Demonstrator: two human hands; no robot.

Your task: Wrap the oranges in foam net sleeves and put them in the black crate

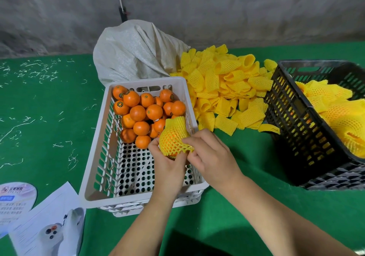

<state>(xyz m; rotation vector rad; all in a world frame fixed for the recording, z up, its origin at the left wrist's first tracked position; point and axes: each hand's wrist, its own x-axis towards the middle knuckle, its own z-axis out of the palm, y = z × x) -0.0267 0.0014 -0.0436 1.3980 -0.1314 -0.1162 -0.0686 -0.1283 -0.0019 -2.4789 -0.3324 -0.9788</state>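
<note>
Right now my left hand [167, 164] and right hand [209, 156] both grip the half-sleeved orange [172, 139], with the black crate [292, 117] off to my right, nearer my right hand.

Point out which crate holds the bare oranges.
The white crate, left of the yellow sleeve pile; its oranges are unwrapped. The black crate on the right holds only sleeved ones.

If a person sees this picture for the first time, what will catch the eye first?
Probably the bright yellow heap of foam net sleeves on the green table, between the white crate of bare oranges and the black crate. Next, in the centre, both hands pull a sleeve over one orange.
</note>
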